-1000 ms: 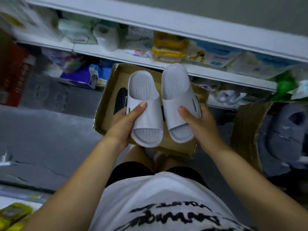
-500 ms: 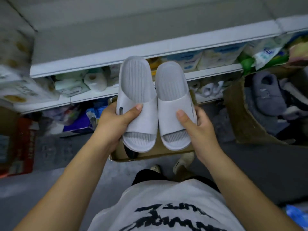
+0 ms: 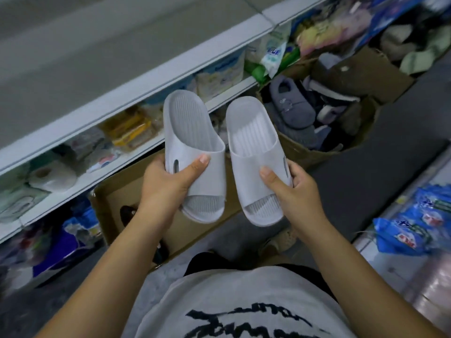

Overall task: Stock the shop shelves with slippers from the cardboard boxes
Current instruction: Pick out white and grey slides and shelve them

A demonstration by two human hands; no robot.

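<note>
The left hand gripped one grey slipper and the right hand gripped the other slipper, thumbs over the straps, and the pair, touching a moment before, now had a gap, held above the cardboard box, likely ready for a shelf, though blur hid which.

Left hand grips one grey slipper, right hand the other, above a box (probably cardboard).
</note>
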